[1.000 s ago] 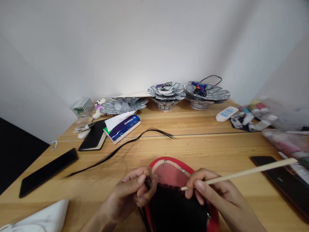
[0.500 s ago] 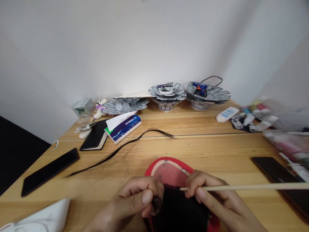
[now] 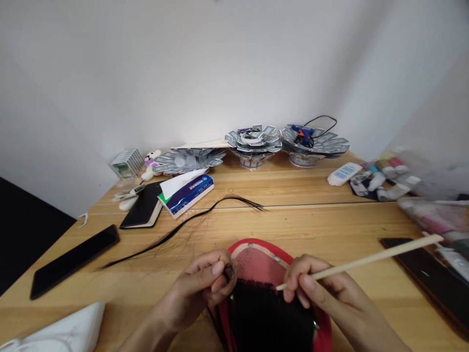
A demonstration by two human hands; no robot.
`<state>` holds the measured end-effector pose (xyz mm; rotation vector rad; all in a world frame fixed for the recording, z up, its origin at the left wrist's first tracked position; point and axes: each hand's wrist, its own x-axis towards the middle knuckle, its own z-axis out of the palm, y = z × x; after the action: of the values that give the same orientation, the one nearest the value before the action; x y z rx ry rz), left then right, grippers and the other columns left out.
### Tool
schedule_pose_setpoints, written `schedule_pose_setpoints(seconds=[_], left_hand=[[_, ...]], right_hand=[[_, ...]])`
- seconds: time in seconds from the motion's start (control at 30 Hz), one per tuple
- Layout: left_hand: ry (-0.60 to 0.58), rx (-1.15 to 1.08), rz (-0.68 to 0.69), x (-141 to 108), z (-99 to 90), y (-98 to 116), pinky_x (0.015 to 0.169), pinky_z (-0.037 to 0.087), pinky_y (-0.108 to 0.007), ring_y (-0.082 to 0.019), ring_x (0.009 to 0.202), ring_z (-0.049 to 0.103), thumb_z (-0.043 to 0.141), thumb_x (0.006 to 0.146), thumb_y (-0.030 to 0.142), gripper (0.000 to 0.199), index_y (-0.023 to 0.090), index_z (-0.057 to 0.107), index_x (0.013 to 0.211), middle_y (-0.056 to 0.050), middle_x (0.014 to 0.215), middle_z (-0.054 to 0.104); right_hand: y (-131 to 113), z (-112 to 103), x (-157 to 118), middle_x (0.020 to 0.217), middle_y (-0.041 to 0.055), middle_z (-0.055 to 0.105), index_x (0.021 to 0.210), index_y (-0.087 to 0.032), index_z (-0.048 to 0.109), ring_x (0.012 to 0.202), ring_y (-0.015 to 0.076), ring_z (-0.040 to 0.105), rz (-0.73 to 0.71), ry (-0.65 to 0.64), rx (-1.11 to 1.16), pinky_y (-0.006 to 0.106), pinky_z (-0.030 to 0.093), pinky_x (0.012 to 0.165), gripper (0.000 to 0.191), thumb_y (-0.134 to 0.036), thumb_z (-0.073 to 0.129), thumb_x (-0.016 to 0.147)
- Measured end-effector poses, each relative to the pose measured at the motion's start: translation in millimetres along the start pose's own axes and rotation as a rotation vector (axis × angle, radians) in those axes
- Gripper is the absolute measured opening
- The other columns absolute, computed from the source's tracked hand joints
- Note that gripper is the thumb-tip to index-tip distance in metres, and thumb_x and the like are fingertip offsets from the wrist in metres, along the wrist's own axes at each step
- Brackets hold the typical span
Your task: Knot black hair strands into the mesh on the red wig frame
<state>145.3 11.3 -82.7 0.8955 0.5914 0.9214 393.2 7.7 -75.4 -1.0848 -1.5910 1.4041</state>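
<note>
Bright, soft light fills the scene, glowing strongest on the white wall (image 3: 190, 83) above the bench (image 3: 293, 225), with only faint shadows beneath the left hand (image 3: 198, 288) and right hand (image 3: 322, 286). Wide-angle distortion bows the edges, and the bottles (image 3: 388, 183) at right blur.

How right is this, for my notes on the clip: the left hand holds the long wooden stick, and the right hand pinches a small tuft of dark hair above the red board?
The hands are swapped. The head view shows the wooden stick in the right hand, while the left hand pinches the small tuft of dark hair above the red board.
</note>
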Motion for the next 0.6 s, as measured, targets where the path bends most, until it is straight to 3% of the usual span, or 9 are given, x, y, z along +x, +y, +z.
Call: schedule_pose_setpoints(seconds=[0.37,0.6], left_hand=[[-0.09,0.135,-0.006,-4,-4.3,-2,0.055,0.022,-0.026,-0.01,0.056,0.033,0.062,0.089,0.053,0.048,0.018,0.045,0.061,0.003,0.061,0.041],[-0.234,0.298,-0.064,-8,1.8,9,0.061,0.028,-0.028,-0.014,0.064,0.041,0.057,0.093,0.055,0.047,0.018,0.048,0.064,0.0,0.066,0.046]], right_hand=[[-6,13,-1,0.063,0.0,0.066,0.072,-0.019,0.066,0.054,0.0122,0.052,0.072,0.123,0.13,0.023,0.042,0.056,0.043,-0.059,0.063,0.089],[1,13,-4,0.061,-0.001,0.062,0.069,-0.02,0.065,0.051,0.0105,0.054,-0.029,0.127,0.024,0.02,0.043,0.05,0.039,-0.049,0.06,0.095]])
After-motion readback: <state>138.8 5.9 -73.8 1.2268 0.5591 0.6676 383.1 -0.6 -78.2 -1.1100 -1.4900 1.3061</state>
